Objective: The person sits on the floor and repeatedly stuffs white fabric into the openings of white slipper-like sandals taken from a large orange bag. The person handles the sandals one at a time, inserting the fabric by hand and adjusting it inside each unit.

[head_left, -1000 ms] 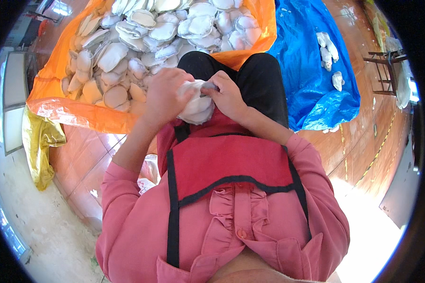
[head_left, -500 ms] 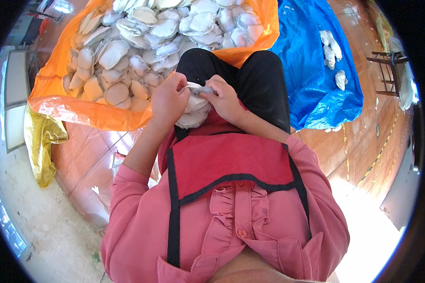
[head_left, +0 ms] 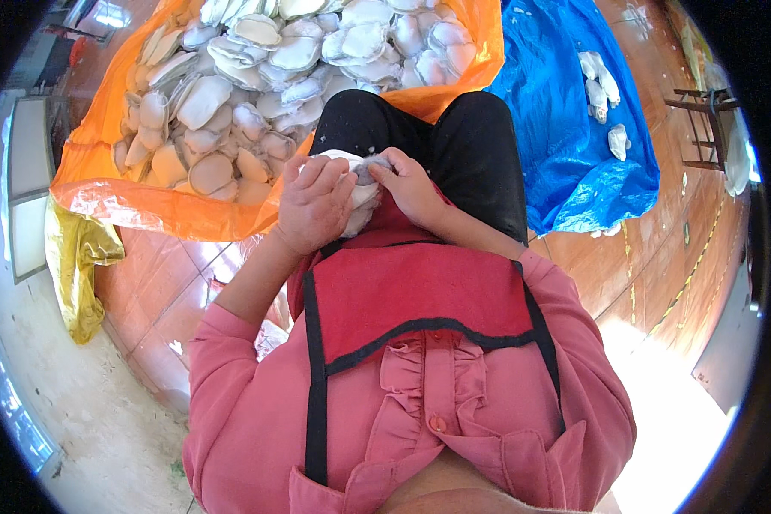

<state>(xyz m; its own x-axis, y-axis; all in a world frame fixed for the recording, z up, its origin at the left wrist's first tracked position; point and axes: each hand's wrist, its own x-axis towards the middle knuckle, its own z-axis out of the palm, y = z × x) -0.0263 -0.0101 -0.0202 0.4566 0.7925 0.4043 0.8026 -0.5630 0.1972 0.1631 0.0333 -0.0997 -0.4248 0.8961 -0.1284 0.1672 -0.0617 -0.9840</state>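
Currently, a white padded piece (head_left: pixel 363 216) sits above the lap, between the two hands. Left hand (head_left: pixel 317 204): fingers extended, close together, laid against the piece; thumb hidden, so grip cannot be told. Right hand (head_left: pixel 409 187): thumb and forefinger pinched on a grey tuft (head_left: pixel 366 171) at the piece's upper edge. Beyond, similar white pads (head_left: pixel 295 53) lie heaped on an orange sheet (head_left: pixel 176 212); a blue sheet (head_left: pixel 552 163) adjoins at right.

Pink ruffled shirt (head_left: pixel 248 420); red apron (head_left: pixel 428 291), black straps (head_left: pixel 315 420); black trousers (head_left: pixel 480 154).
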